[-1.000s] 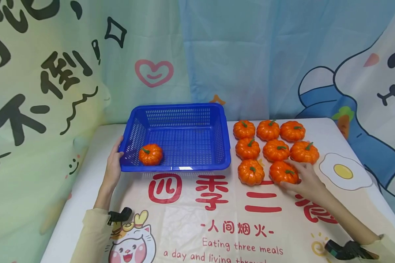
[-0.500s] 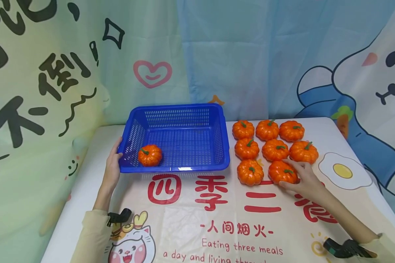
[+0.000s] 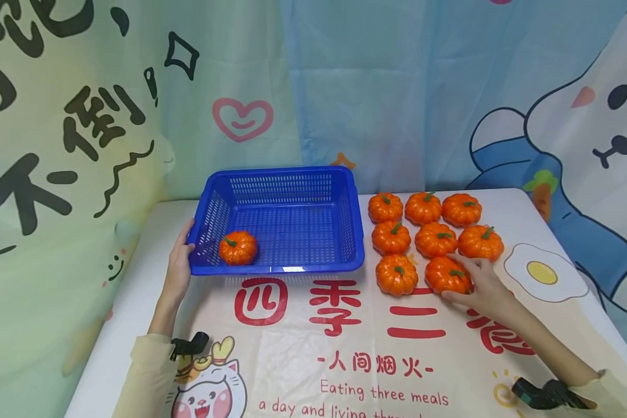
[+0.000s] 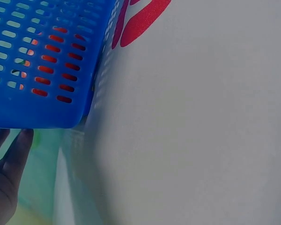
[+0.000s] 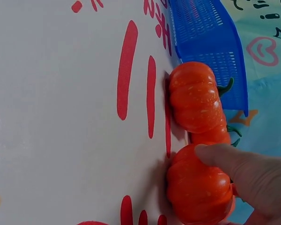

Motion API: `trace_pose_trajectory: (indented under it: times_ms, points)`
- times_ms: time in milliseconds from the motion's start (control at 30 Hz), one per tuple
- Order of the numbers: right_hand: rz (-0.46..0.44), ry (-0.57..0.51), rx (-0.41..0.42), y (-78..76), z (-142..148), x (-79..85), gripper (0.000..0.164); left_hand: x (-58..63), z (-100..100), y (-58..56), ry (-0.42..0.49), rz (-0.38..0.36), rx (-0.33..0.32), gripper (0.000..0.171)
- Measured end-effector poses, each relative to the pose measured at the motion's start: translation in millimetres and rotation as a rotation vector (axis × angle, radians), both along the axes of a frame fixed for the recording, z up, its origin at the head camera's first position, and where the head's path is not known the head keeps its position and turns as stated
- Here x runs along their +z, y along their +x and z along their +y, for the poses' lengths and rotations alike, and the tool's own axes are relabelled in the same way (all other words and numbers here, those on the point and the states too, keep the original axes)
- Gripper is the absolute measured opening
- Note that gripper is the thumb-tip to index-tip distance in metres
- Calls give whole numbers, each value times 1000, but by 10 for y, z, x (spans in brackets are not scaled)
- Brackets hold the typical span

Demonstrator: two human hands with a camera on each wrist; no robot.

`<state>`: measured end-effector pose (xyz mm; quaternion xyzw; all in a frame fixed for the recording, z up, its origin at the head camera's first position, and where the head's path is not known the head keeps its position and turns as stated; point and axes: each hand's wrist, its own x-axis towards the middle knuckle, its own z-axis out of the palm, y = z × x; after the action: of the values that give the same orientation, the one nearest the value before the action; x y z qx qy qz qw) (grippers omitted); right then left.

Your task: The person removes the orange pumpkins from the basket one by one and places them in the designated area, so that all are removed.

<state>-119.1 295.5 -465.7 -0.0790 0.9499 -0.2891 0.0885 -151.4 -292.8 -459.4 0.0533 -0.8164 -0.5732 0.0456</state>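
Note:
A blue plastic basket (image 3: 287, 270) stands at the table's back left with one small orange pumpkin (image 3: 238, 248) in its near left corner. My left hand (image 3: 179, 261) touches the basket's left rim; in the left wrist view its fingers (image 4: 18, 152) look straight and end at the rim's outer edge. Right of the basket, several more pumpkins (image 3: 436, 239) sit in close rows. My right hand (image 3: 483, 284) holds the front right pumpkin (image 3: 446, 275) on the table, thumb (image 5: 220, 154) on its near side and fingers at the far side. Those fingers are mostly hidden in the right wrist view.
A printed cloth with red characters covers the white table (image 3: 115, 325). A patterned curtain (image 3: 360, 116) hangs right behind the basket and pumpkins. The neighbouring pumpkin (image 3: 397, 275) sits close to the held one's left.

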Motion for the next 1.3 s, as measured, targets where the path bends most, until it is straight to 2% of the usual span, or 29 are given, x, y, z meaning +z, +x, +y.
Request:
trace_pose_trajectory:
  times_ms: [133, 267, 433, 500, 733, 1033, 1167, 1300]
  points:
    - [20, 56, -4, 38, -10, 56, 89, -23, -7, -3, -12, 14, 3, 59]
    - [88, 96, -19, 105, -34, 210, 94, -15, -3, -2, -19, 15, 8, 59]
    - [201, 52, 14, 196, -93, 431, 90, -6, -5, 5, -20, 7, 5, 59]
    - [221, 33, 39, 218, -135, 504, 88, -12, -10, 2, -19, 3, 2, 59]
    - [168, -19, 112, 303, -329, 740, 81, -41, -30, -21, 1, -2, -1, 60]
    - [49, -139, 200, 395, -614, 871, 75, -28, -5, -7, -9, 14, -5, 59]
    - [12, -134, 250, 398, -805, 919, 70, -35, -12, -7, -10, 15, -1, 59]
    - [-5, -130, 344, 330, -1043, 966, 63, -35, -9, -7, 0, 15, 0, 59]
